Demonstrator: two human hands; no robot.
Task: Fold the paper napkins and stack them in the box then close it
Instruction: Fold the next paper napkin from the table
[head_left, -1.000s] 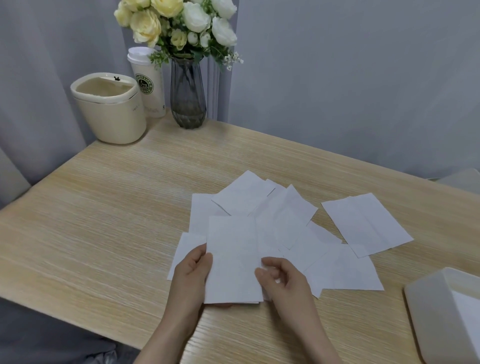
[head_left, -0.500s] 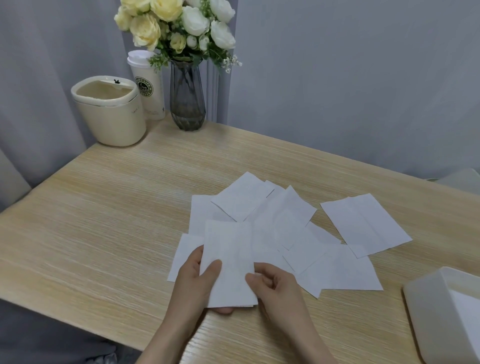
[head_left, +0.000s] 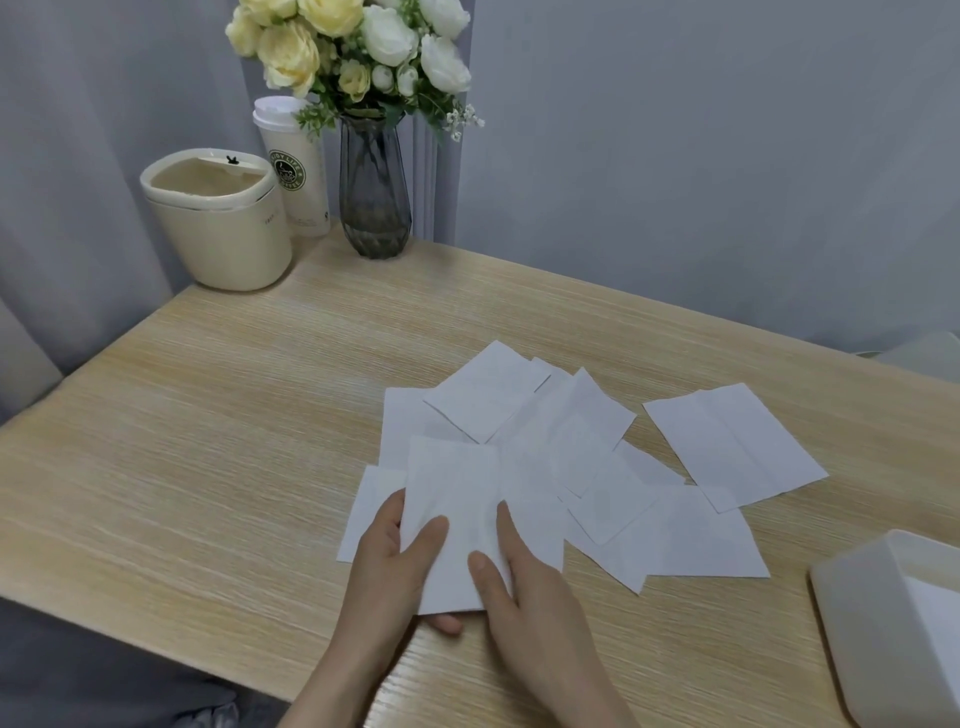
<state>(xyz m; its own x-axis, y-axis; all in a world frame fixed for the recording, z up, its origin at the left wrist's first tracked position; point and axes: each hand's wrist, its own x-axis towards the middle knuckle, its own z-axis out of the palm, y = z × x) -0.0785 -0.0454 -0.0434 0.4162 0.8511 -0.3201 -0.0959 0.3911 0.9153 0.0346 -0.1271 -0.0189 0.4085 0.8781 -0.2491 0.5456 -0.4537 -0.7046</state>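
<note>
1. We see the left hand (head_left: 400, 561) pinching a white napkin (head_left: 457, 509), thumb on top, a finger showing under its near edge.
2. The right hand (head_left: 524, 582) pinches the same napkin's right edge.
3. More napkins (head_left: 587, 441) lie spread on the table (head_left: 208, 441) behind it.
4. The box (head_left: 872, 613) sits open at the table's right edge.

Both hands on one napkin

Left hand (head_left: 395, 561) pinches front napkin (head_left: 452, 499), thumb on top; right hand (head_left: 524, 577) pinches its right edge. Loose napkins (head_left: 571, 441) overlap on tabletop (head_left: 208, 441). White box (head_left: 872, 613) at right edge. Vase (head_left: 374, 192), cup (head_left: 298, 171), bin (head_left: 218, 223) far left corner.
</note>
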